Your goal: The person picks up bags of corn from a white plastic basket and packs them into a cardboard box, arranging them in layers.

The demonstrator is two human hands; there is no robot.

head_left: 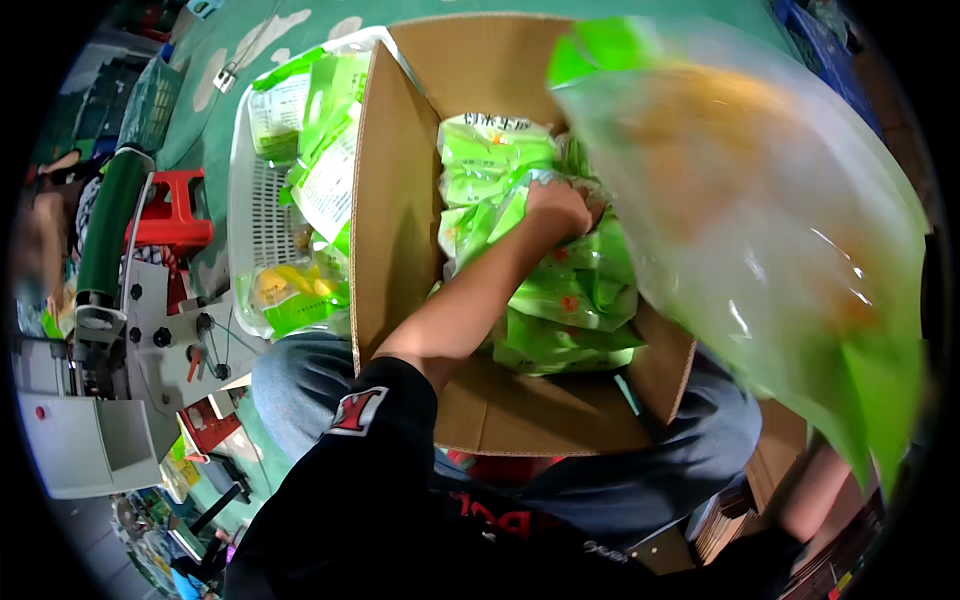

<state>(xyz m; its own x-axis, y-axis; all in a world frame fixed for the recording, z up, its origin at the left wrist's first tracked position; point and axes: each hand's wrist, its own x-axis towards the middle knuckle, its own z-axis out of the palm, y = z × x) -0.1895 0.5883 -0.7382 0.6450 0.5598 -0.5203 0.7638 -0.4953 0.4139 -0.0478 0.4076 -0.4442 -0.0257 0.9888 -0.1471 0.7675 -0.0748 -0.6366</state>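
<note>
From my end I see L hand (562,207) down in the open cardboard box (400,210), fingers curled in against the packed green bags (570,300); can't tell if it's actually gripping one; R forearm (812,492) comes up at lower R, but R hand is hidden behind a big clear-and-green bag (750,210), so can't tell its grip or how open it is; that bag's up over the box's R side, blurred, w/ orange-yellow contents; box sits btwn jeaned knees (300,395); white basket (262,215) w/ more bags just L of it; red stool (175,225) further L.
</note>
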